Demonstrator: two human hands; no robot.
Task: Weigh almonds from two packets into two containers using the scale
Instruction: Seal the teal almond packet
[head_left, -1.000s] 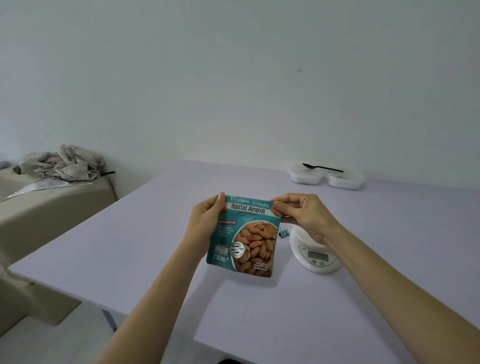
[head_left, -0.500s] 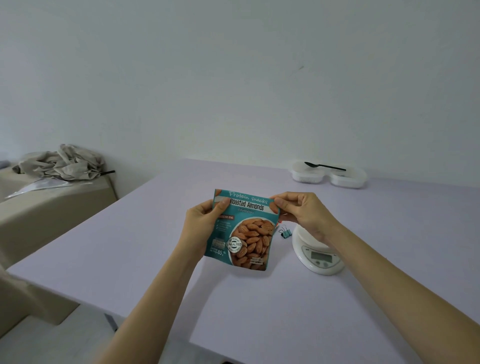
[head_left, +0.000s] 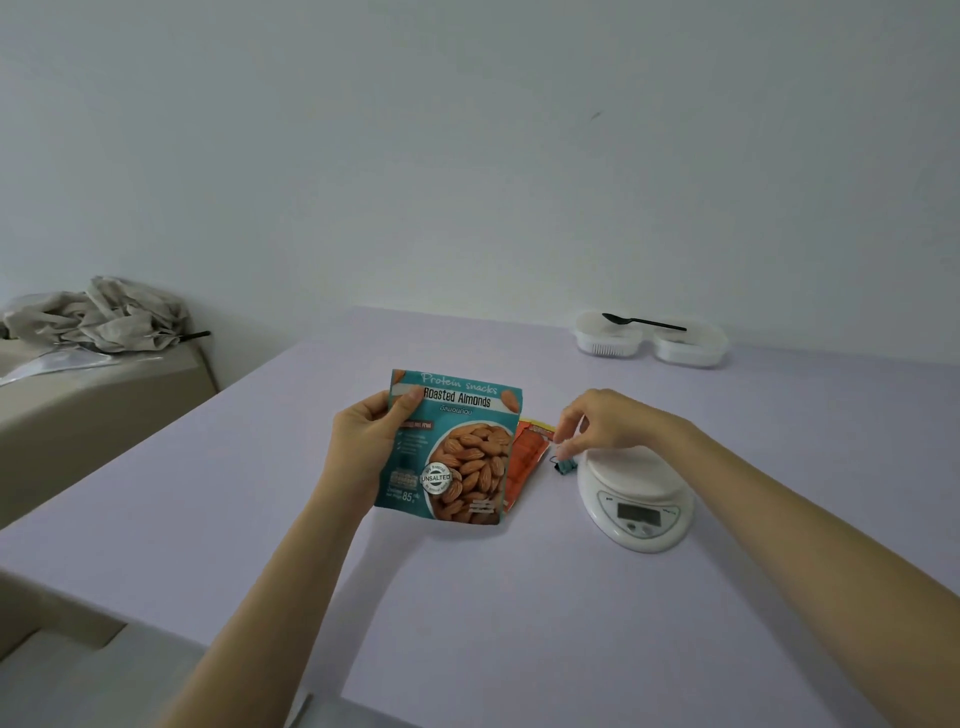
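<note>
While looking down over a pale lilac flat-topped bench (head_left: 519, 597), grips a teal foil packet of roasted almonds (head_left: 457, 457) in the left hand (head_left: 371, 441), thumb pressed on the printed front near the top left corner, other fingers wrapped behind. Holds that packet upright and clear of the bench, label facing the camera; cannot tell whether its top is open. Reaches with the right hand (head_left: 602, 421) over the far rim of a white oval digital kitchen scale (head_left: 636, 493), fingers pointing down, thumb and forefinger tips drawn close together just above a small teal metal binder clip (head_left: 565, 466). Cannot tell whether anything is pinched between those tips, nor whether they touch the clip. Sees an orange foil packet (head_left: 527, 457) lying on the bench between the teal packet and the scale, its left part hidden behind the teal packet, with the clip just beside its right edge. Finds the scale standing on the bench to the right of both packets, grey display turned toward the near edge. Farther back, near the white wall, finds two white plastic containers (head_left: 608, 349) side by side, with a black plastic spoon (head_left: 641, 323) laid across their tops. Off to the left, apart from the bench, notes a crumpled grey cloth (head_left: 114, 314) heaped on a beige padded surface (head_left: 104, 395).
</note>
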